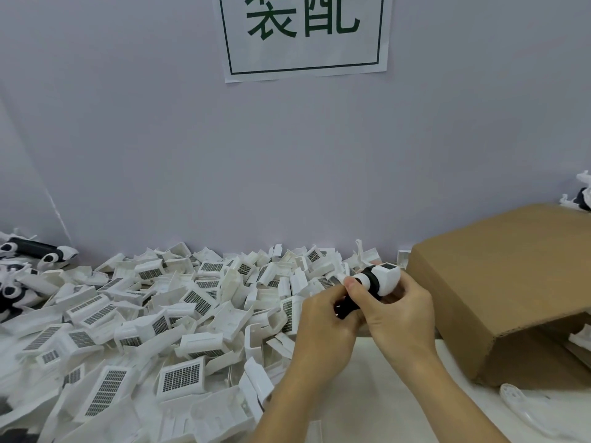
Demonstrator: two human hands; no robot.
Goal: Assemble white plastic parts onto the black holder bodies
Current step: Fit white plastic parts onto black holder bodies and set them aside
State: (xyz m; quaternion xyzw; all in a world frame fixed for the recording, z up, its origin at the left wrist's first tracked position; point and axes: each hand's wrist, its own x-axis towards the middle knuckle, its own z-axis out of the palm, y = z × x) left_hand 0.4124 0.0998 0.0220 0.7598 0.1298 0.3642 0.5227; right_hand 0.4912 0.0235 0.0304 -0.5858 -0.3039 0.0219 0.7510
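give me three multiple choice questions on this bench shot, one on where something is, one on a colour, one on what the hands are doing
1. Where does the cardboard box sit?
A. right of the hands
B. left of the pile
C. on top of the pile

2. What colour is the print on the wall sign?
A. red
B. dark green
C. blue

3. What are the hands doing?
A. both lie flat on the table
B. one reaches into the box
C. both hold one black and white assembly

Answers:
1 A, the box fills the right side, while the pile of white parts spreads to the left.
2 B, the characters and frame line are dark green on white paper.
3 C, the left hand and right hand are both curled around the assembly above the table.
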